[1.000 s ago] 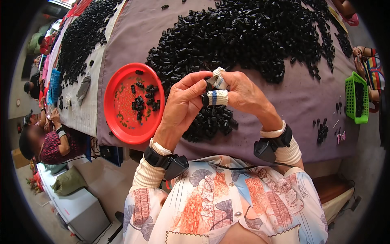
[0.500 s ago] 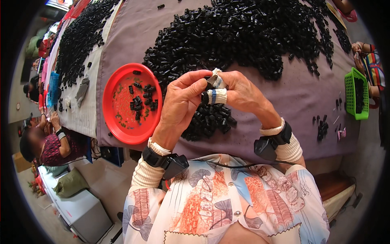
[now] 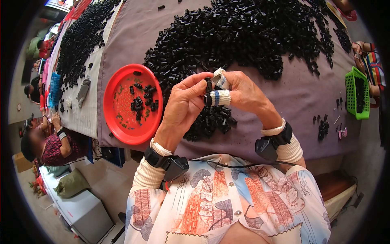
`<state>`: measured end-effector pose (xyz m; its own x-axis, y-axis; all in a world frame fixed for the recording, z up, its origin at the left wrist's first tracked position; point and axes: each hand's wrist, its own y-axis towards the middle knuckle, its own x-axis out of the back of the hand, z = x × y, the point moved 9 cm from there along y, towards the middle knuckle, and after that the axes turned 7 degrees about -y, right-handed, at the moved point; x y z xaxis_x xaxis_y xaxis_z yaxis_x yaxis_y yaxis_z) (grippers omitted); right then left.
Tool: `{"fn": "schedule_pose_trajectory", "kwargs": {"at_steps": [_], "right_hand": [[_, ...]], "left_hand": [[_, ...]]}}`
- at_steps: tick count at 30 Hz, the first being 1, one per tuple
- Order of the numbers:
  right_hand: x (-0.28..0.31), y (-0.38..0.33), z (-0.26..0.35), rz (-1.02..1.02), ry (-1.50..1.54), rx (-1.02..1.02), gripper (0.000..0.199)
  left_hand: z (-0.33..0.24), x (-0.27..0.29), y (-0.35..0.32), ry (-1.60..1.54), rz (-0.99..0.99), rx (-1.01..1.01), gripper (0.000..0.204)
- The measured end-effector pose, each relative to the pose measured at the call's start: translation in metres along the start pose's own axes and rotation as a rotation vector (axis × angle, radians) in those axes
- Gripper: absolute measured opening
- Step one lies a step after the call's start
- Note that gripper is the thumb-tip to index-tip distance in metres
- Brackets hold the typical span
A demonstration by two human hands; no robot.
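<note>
My left hand [image 3: 180,105] pinches a small black plastic piece [image 3: 209,85] upright between thumb and forefinger. Close against it, my right hand [image 3: 245,91] has its fingers curled in. White cloth finger covers [image 3: 219,97], one with a blue stripe, wrap the right fingers; what these fingers grip is hidden. Below both hands lies a small heap of similar black pieces [image 3: 213,124]. Beyond them spreads a much larger pile of black pieces [image 3: 231,36]. To the left of my left hand, a red plastic basin [image 3: 110,122] holds several black pieces.
A purple-grey cloth [image 3: 126,36] covers the table. At the right edge stands a green basket [image 3: 348,91] with black pieces, near another person's hand. Loose pieces [image 3: 323,128] lie before it. On the left, a co-worker [image 3: 55,148] sits at a pale table with another black pile [image 3: 79,49].
The right fingers have drawn slightly away to the right, and the black piece in my left hand now shows more plainly. The basin and piles look unchanged.
</note>
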<state>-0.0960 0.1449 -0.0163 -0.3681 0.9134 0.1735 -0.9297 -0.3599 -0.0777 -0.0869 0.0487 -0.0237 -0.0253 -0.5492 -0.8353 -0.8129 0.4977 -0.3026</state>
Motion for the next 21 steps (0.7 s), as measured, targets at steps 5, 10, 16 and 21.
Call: {"fn": "schedule_pose_trajectory", "kwargs": {"at_steps": [5, 10, 16, 21], "right_hand": [[0.0004, -0.0001, 0.004, 0.021, -0.093, -0.026, 0.039], [-0.0006, -0.0001, 0.0043, 0.026, -0.11, -0.026, 0.041], [-0.0019, -0.0004, 0.0027, 0.042, -0.113, -0.019, 0.04], [-0.0044, 0.0004, -0.0003, 0.046, -0.066, -0.008, 0.037]], "left_hand": [[0.0012, 0.0045, -0.0001, 0.047, -0.039, 0.001, 0.024], [0.0003, 0.001, -0.0012, 0.056, -0.041, -0.005, 0.024], [-0.0016, 0.0043, -0.0018, 0.104, -0.065, -0.015, 0.023], [-0.0031, 0.0019, -0.0012, 0.124, -0.075, -0.037, 0.022]]}}
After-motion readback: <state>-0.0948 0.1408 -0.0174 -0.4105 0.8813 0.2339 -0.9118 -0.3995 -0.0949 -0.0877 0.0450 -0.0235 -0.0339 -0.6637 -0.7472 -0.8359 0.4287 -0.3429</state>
